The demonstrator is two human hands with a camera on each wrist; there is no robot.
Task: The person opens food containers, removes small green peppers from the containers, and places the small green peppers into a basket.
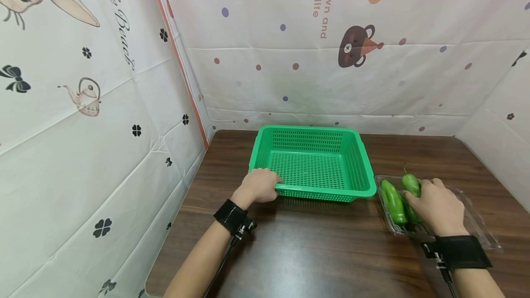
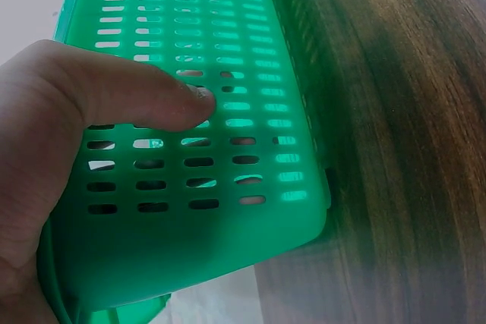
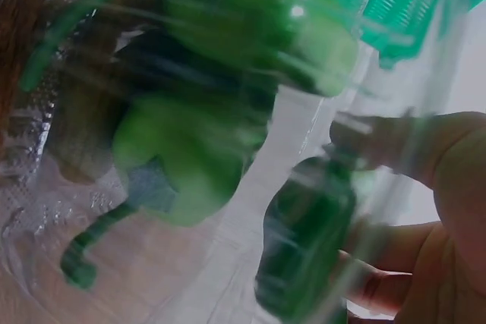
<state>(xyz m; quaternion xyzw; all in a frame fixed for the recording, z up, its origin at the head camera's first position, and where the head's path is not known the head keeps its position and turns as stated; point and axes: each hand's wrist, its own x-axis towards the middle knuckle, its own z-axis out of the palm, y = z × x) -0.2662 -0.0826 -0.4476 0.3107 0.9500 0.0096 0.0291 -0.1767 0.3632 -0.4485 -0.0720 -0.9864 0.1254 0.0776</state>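
Nearest, two bare forearms with black wrist straps over a dark wood-grain table (image 1: 314,252). Left hand (image 1: 257,186) clamped on the near left corner of a green plastic basket (image 1: 312,162), fingers curled over the rim; from the head view, only knuckles visible. Closer, in the left wrist view, the thumb (image 2: 144,96) pressed flat against the slotted outer wall of the basket (image 2: 228,157): rows of small oblong holes, smooth glossy plastic, rounded corner, base resting on the table (image 2: 410,111).

Right hand (image 1: 436,206) down in a clear plastic clamshell tray (image 1: 476,224) just right of the basket, fingers curled round a green pepper (image 1: 411,215), mostly hidden under the hand from above. Beside it, a long pepper (image 1: 393,202) and a rounder pepper (image 1: 411,183) with a thin stem, both shiny. Through the tray in the right wrist view, blurred: a dark green pepper (image 3: 307,237) pinched between thumb and fingers (image 3: 395,146), a paler lobed pepper (image 3: 182,157) with a curling stem, crinkled transparent film, basket edge (image 3: 395,5) behind.

Farther back, the basket's ventilated floor, bare. Beyond, white fabric walls printed with dots, bears, a rabbit and a teapot (image 1: 87,98).
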